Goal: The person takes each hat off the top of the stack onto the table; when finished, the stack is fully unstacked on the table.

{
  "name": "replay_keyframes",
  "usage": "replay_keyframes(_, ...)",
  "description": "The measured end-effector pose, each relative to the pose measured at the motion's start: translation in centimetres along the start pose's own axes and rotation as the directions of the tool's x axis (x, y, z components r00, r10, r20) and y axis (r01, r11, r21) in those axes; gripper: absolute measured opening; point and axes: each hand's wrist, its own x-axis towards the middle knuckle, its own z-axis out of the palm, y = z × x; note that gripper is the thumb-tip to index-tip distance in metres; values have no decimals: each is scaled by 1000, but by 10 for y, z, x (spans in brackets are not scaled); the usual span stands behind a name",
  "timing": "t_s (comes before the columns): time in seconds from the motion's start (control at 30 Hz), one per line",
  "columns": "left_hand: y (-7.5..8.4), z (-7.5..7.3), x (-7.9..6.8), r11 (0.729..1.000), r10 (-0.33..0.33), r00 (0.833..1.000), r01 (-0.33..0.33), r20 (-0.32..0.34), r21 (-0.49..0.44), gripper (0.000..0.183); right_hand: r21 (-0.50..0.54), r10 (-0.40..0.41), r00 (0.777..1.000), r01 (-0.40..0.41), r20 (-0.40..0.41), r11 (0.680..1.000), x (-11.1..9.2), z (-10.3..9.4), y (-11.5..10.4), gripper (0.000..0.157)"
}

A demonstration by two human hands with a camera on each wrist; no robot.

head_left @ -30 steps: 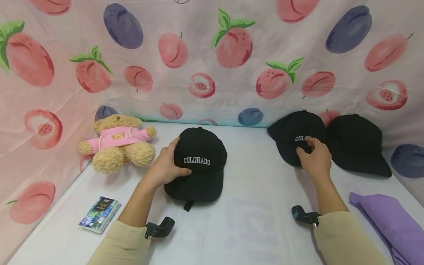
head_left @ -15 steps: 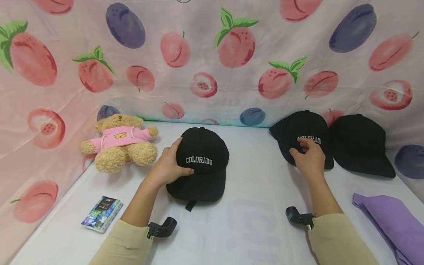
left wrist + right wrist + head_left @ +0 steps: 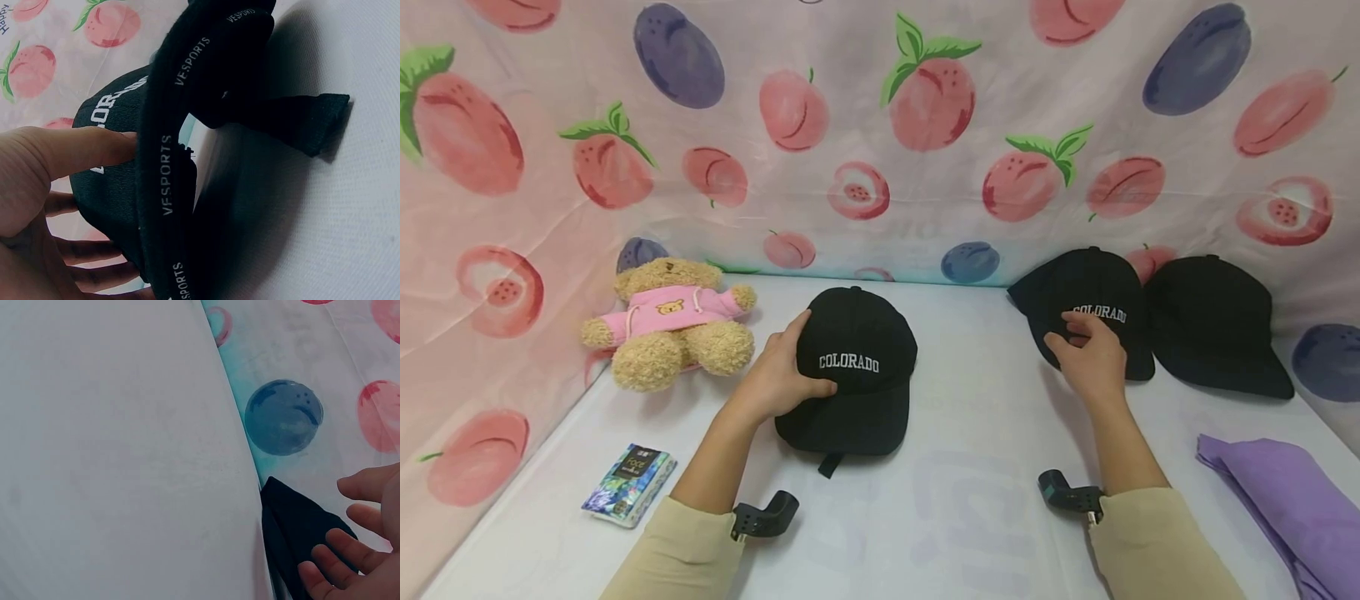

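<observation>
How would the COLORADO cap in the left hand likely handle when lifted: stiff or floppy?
The cap is probably light, being hollow fabric. Its crown, rounded in the left hand's grip, likely keeps its shape. The strap, its loose end showing past the brim, may flop.

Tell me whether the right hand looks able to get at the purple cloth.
Probably yes: the right hand appears to hold nothing, and the head view shows no object between it and the purple cloth, which lies to its right with nothing visible on top.
</observation>
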Motion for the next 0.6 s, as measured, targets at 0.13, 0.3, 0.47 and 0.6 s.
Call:
replay_keyframes(0.13, -1, 0, 1, 1000, 4, 1000, -4, -1, 1, 111, 20, 3, 1000, -4, 31, 1000, -2, 1, -4, 49)
replay_keyframes(0.3, -1, 1, 1, 1000, 5, 1000, -5, 1, 3, 110, 49, -16, 993, 11, 114, 999, -4, 2, -9, 51)
replay_keyframes(0.47, -1, 0, 1, 1000, 4, 1000, -4, 1, 8, 110, 101, -55, 977, 34, 205, 994, -7, 3, -18, 54)
replay_keyframes(0.6, -1, 0, 1, 1000, 4, 1000, -4, 0, 10, 110, 132, -69, 968, 38, 242, 991, -8, 5, -24, 55)
